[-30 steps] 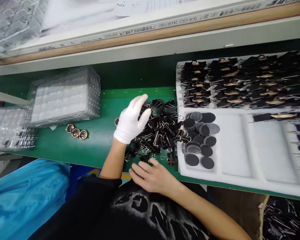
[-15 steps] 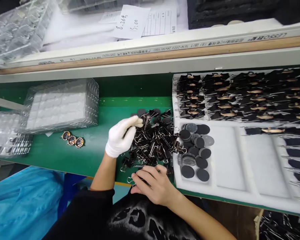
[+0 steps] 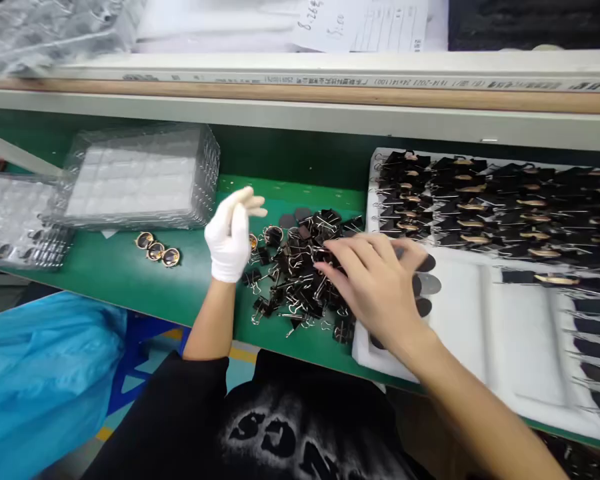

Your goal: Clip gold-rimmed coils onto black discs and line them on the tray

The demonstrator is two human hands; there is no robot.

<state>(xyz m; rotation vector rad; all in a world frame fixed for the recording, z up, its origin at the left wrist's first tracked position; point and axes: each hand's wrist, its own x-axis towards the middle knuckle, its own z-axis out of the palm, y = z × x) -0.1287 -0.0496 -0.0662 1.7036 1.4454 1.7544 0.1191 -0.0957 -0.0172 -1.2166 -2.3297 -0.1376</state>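
Observation:
My left hand (image 3: 229, 233), in a white glove, hovers at the left edge of a heap of black binder clips (image 3: 300, 287). Its fingers are stretched out, with nothing visible between them. Just right of that hand, at the upper left of the heap, are round gold-rimmed pieces (image 3: 273, 235); whether they touch the glove is unclear. My bare right hand (image 3: 380, 283) reaches over the heap from the right, thumb and index finger around a binder clip (image 3: 321, 251). It hides part of the dark round discs (image 3: 431, 285) on the white foam tray (image 3: 455, 320).
A row of joined gold-rimmed rounds (image 3: 156, 251) lies on the green table (image 3: 125, 280). Clear plastic trays (image 3: 140, 173) are stacked behind it. Clipped black pieces fill the foam tray's far part. A shelf edge (image 3: 300, 107) runs across above the table.
My right hand has moved from near my body up and right to the heap. My left hand has lifted slightly off the clips. Gold-rimmed rounds now show beside it. The view has shifted.

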